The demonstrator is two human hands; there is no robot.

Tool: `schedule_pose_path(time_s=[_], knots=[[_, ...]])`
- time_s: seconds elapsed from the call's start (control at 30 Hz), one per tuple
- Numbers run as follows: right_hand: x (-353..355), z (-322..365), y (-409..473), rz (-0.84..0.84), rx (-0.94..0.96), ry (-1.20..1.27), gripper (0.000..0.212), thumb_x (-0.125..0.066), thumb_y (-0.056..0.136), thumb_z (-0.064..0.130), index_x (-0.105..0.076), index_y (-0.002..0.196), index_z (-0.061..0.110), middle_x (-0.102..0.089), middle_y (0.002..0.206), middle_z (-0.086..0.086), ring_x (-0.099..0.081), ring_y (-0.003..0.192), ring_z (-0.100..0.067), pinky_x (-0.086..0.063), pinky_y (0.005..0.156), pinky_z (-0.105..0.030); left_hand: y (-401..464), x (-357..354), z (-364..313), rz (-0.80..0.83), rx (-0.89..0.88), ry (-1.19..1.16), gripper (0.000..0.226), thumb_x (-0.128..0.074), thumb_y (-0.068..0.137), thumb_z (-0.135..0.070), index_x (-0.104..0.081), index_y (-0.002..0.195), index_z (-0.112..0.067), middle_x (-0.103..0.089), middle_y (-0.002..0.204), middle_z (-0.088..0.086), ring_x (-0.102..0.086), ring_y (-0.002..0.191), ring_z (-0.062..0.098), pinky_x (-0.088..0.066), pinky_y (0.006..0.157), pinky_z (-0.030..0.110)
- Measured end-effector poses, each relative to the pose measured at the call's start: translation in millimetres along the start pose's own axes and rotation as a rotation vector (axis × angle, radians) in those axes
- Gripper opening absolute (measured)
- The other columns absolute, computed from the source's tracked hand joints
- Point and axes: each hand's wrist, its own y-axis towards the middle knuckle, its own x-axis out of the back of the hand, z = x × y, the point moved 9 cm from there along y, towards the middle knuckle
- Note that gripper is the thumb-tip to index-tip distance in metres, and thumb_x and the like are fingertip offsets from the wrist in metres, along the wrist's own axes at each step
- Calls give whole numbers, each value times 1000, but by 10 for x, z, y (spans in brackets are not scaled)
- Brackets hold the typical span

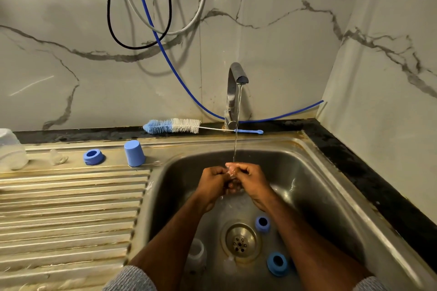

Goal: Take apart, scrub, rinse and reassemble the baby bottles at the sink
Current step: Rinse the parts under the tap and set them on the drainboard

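Note:
Both my hands meet over the sink basin (314, 186) under the running water from the tap (234, 87). My left hand (211, 182) and my right hand (251, 179) have curled fingers that pinch a small clear soft piece (230, 168), apparently a bottle teat, mostly hidden by the fingers. On the basin floor lie two blue collar rings (262, 224) (277, 264) and a clear bottle (196, 253). On the drainboard stand a blue cap (134, 153), a third blue ring (93, 156), a clear teat (58, 157) and a clear bottle (10, 151).
A blue-and-white bottle brush (172, 125) lies on the ledge behind the sink, its handle passing the tap base. The drain strainer (241, 241) sits mid-basin. Hoses and a blue tube (165, 54) hang on the marble wall. A dark counter (369, 186) borders the sink's right side.

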Motion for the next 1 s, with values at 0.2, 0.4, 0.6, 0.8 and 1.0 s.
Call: schedule_pose_path(time_s=[0.2,0.4,0.6,0.8,1.0], knots=[[197,-80,37,-248,-36,-137,31,-69,93,33,-72,82,4,-68,65,-3,-63,57,-11,-49,51,-19,41,-50,-204,-89,-292,527,15,-62,98,-6,-71,87,-5,-72,78,9,-72,72,21,-62,69,38],[137,-153,48,-174,-113,66,27,-66,96,32,-74,90,7,-71,72,-10,-66,59,-19,-54,52,-31,-6,-117,-81,11,-98,126,21,-54,103,-10,-69,95,3,-68,74,9,-64,62,15,-57,62,29],[-3,-91,71,18,-96,298,20,-61,96,8,-72,112,3,-73,83,-12,-67,64,-16,-54,54,-27,-19,-173,-14,82,54,-250,25,-47,105,-8,-69,102,4,-70,80,12,-67,67,15,-57,64,27],[54,-153,44,-186,-95,168,25,-69,94,29,-72,92,4,-74,79,-12,-70,65,-21,-55,56,-31,38,-26,-214,-87,-253,355,16,-57,101,-6,-71,92,-3,-72,79,10,-72,68,16,-59,61,26],[121,-126,60,-254,-57,-38,30,-65,95,37,-70,80,11,-67,66,-3,-59,59,-14,-47,52,-26,44,32,-256,-210,-333,624,24,-66,96,-20,-61,73,-19,-63,65,-3,-61,57,5,-49,54,21]])
